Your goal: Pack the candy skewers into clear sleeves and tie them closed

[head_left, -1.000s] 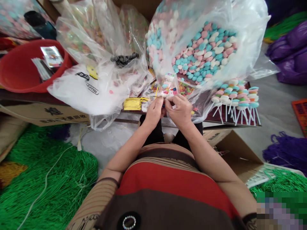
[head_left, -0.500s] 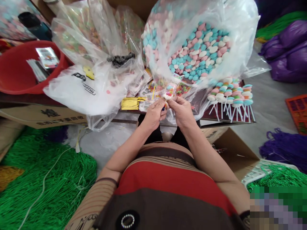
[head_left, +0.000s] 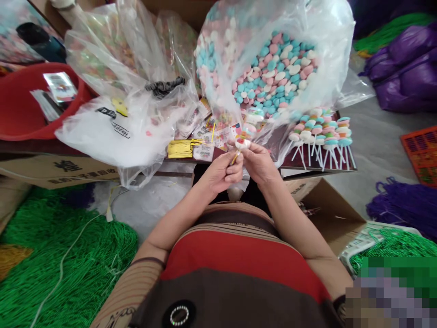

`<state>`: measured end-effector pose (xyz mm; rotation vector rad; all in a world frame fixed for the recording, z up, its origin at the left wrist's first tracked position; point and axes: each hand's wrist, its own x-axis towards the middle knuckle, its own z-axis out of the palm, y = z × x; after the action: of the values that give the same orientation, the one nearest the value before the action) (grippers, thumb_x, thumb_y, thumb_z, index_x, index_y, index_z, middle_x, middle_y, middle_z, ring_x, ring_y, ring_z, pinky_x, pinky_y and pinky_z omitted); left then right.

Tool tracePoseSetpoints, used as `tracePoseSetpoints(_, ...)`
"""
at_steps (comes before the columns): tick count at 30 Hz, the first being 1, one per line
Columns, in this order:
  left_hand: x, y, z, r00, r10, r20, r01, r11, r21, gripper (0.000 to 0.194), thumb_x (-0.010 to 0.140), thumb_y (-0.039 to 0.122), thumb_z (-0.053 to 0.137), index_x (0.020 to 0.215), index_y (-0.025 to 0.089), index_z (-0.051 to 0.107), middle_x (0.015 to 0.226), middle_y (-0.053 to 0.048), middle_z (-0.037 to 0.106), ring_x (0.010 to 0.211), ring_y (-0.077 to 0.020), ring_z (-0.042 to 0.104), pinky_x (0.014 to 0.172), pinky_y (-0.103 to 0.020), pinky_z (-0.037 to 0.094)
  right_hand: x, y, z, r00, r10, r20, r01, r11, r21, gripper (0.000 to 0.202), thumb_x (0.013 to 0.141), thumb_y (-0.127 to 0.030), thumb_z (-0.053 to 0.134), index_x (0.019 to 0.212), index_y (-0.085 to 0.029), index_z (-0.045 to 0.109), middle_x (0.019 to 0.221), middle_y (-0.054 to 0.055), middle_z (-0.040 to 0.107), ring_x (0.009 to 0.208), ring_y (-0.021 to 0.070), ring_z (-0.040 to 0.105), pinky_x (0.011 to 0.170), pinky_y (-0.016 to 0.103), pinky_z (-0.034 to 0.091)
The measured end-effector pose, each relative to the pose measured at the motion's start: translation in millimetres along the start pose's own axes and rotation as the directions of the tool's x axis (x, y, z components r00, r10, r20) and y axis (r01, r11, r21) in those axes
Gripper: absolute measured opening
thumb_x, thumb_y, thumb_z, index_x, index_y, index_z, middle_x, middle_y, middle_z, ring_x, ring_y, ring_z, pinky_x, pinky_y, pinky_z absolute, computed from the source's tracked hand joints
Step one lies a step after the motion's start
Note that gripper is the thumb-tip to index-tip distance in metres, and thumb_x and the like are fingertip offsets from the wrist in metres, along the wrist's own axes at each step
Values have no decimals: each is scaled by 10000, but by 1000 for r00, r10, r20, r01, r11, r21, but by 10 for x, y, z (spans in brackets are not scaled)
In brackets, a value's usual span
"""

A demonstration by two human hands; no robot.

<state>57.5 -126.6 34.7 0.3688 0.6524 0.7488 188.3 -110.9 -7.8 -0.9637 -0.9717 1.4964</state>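
Observation:
Both hands meet over the table's front edge around a candy skewer (head_left: pixel 242 144), a stack of pastel candies that seems to be in a clear printed bag. My left hand (head_left: pixel 226 172) is closed below the stack, fingers curled at the bag's gathered neck, where a bit of yellow tie (head_left: pixel 235 157) shows. My right hand (head_left: pixel 260 163) pinches the bag just under the lowest candy. The stick is hidden by the fingers. To the left lies a bundle of yellow twist ties (head_left: pixel 180 149) beside printed bags (head_left: pixel 204 152). Several unwrapped candy skewers (head_left: pixel 321 127) lie to the right, white sticks over the edge.
A large clear bag of pink, blue and white candies (head_left: pixel 280 68) stands behind the hands. Left are a white plastic bag (head_left: pixel 112 136) and a red basin (head_left: pixel 20 105). An open cardboard box (head_left: pixel 327 214) sits below right; green cords (head_left: pixel 68 255) cover the floor at left.
My left fingers have curled further round the bag's neck, and the yellow tie shows there now. The candy stack has dipped slightly. The whole view has shifted a little.

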Motion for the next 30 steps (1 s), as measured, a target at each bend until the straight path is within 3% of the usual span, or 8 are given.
tracePoseSetpoints(4,142,-92,8,971,191,-141,-193,981,-1,462,971,522,604,680,183,487,430,126,285,304,-18,242,343,-142,220,14,136,66,936,-262,-235,193,940,-282,264,815,-482,771,739,-233,724,795,-7,740,810,169,695,844,344,564)
tracePoseSetpoints(8,240,-163,-96,857,457,-240,-401,882,248,489,919,587,645,673,205,462,476,115,284,359,-32,246,361,-174,216,6,68,59,814,-580,-42,399,609,-686,212,938,-377,650,781,-247,709,923,38,763,944,207,709,943,402,541)
tracePoseSetpoints(12,216,-126,-289,727,684,-60,-468,557,686,492,915,671,584,731,218,531,530,67,455,482,-78,454,498,-219,391,-11,-42,68,764,-637,100,468,440,-766,177,963,-315,613,815,-246,681,935,48,760,944,215,706,967,432,530)
tracePoseSetpoints(15,167,-34,-393,666,735,130,-511,322,797,509,938,703,512,1024,221,653,914,-34,727,945,-159,693,873,-287,543,-41,-102,143,755,-648,102,483,444,-755,170,971,-263,576,824,-239,657,936,52,755,924,204,695,929,413,536)
tracePoseSetpoints(20,129,125,-388,685,684,250,-636,394,664,566,909,609,640,1390,314,600,1505,-53,608,1484,-255,479,1231,-427,387,-69,-168,250,707,-692,149,543,395,-741,170,987,-263,544,841,-236,627,928,51,734,943,203,665,954,425,510)
tracePoseSetpoints(25,-135,237,-150,626,727,281,-747,458,481,408,969,569,546,1241,337,743,1257,-33,762,1289,-259,641,1190,-490,432,-42,-213,159,684,-708,177,518,299,-802,157,997,-245,522,870,-237,612,928,51,720,924,203,646,913,402,506)
tracePoseSetpoints(28,-307,239,-47,590,695,411,-726,233,647,586,1016,626,379,949,267,837,971,-67,795,1130,-260,675,1122,-473,458,-7,-330,81,609,-776,165,494,209,-844,174,1014,-250,502,892,-230,625,955,75,713,981,222,645,914,412,501)
tracePoseSetpoints(30,-321,212,-15,654,625,426,-617,115,779,624,998,663,391,877,247,840,863,-75,772,1022,-251,667,1056,-449,478,-12,-444,64,569,-807,159,506,191,-841,201,1032,-270,483,905,-225,632,974,86,706,1014,226,639,935,425,498)
